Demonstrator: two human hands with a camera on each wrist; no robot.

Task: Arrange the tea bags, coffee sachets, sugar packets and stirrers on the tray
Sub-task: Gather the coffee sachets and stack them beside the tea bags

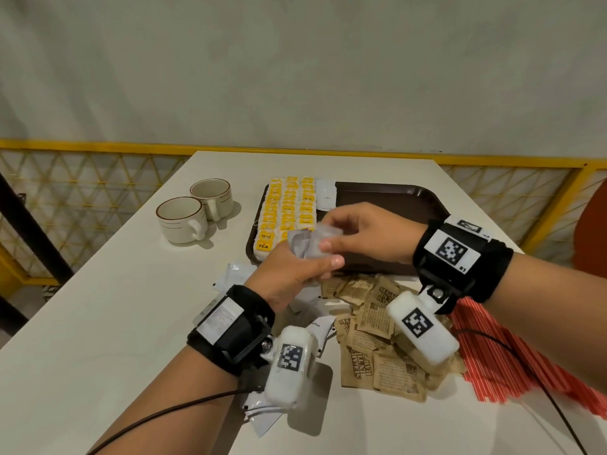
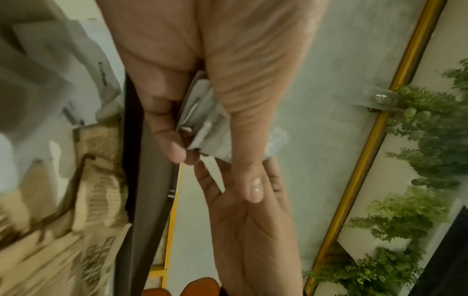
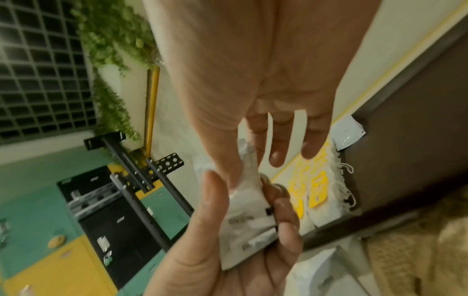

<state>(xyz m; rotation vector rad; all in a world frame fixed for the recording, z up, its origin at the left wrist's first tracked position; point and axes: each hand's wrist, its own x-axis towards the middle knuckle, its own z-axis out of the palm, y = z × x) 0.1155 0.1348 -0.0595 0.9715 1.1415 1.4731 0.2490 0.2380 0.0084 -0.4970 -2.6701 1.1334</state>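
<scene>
Sachets (image 1: 307,247) of coffee — a small white stack — sit just above the tray's (image 1: 394,198) near edge, gripped by the left hand (image 1: 292,274), while the right hand (image 1: 364,231) pinches the top one. Tea bags (image 1: 289,208) fill the tray's left end; sugar packets (image 1: 371,326) and red stirrers (image 1: 512,353) lie before it.

Tray (image 1: 387,198) smooth brown plastic; sugar packets (image 1: 377,343) matt brown paper; cups (image 1: 197,215) glossy ceramic.

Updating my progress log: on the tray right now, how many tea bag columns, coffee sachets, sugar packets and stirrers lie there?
Tea bag columns: 3
Coffee sachets: 1 in view
Sugar packets: 0 on it
Stirrers: 0 on it
Total: 4; part of the tray is hidden.
</scene>
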